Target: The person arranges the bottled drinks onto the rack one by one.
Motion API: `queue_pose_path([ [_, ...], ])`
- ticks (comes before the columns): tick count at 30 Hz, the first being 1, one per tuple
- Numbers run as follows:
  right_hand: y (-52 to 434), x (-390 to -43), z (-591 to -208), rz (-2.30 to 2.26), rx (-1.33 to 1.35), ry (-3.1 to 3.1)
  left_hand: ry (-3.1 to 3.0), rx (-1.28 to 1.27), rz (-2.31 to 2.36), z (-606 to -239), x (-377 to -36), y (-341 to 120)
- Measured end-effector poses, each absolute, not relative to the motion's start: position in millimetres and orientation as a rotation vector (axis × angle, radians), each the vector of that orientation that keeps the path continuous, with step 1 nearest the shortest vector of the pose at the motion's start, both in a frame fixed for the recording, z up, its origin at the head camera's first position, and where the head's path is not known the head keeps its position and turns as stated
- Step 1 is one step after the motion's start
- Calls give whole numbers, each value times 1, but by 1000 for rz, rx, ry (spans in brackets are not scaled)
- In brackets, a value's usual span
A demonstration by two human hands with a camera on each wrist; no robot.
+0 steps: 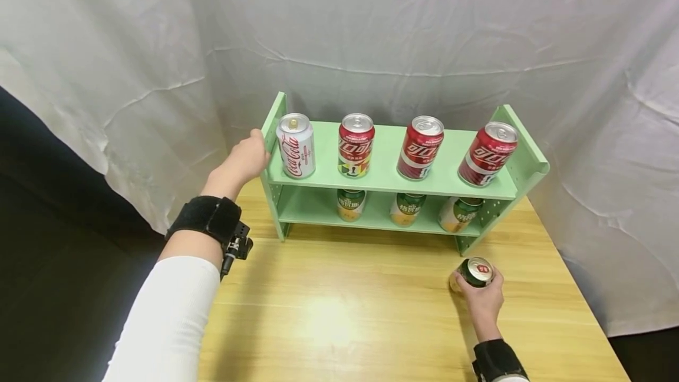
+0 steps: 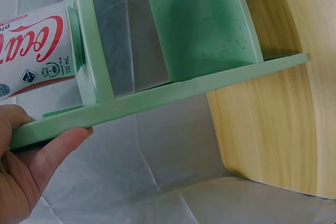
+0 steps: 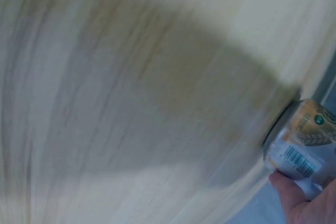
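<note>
My left hand (image 1: pixel 241 161) grips the left side panel of a green two-tier shelf (image 1: pixel 329 125), its thumb against the panel edge in the left wrist view. Close beside it on the top tier stands a white Coca-Cola can (image 1: pixel 297 149). At the lower right, my right hand (image 1: pixel 483 302) holds a green and yellow drink can (image 1: pixel 469 276) around its sides, in front of the shelf's right foot. A barcode shows on that can in the right wrist view, where its base is at or just above the wood; I cannot tell which.
Several red cola cans (image 1: pixel 355 149) line the top tier. Below them, three green and yellow cans (image 1: pixel 407 208) stand on the lower tier, towards its right. The shelf stands on a wooden table (image 1: pixel 329 287), with a pale curtain (image 1: pixel 403 34) behind it.
</note>
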State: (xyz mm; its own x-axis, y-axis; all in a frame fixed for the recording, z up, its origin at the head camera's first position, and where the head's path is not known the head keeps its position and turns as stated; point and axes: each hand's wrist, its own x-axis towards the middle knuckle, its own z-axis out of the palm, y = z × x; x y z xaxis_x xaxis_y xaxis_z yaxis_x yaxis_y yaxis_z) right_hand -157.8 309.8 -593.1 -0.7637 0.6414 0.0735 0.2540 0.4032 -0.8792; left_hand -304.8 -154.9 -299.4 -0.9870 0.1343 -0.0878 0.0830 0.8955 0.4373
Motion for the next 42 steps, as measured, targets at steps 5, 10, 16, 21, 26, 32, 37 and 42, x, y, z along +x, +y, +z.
queue_pose_path([
  [5,307,-160,-593,1276,-691,-2263,2949,173,674,-298,-305,-154],
  [10,302,-162,-587,1263,-648,-2284,2941,166,693,-298,-306,-154],
  [16,296,-165,-575,1256,-590,-2316,2947,174,685,-299,-306,-153],
  [21,285,-167,-561,1278,-518,-2350,2948,177,675,-299,-306,-153],
  [26,271,-170,-550,1308,-423,-2395,2957,187,678,-299,-305,-154],
  [32,251,-171,-533,1311,-272,-2474,2962,168,686,-301,-306,-154],
  [37,235,-171,-524,1276,-110,-2495,2957,159,691,-303,-306,-154],
  [42,220,-176,-521,1268,7,-2509,2960,155,704,-303,-307,-155],
])
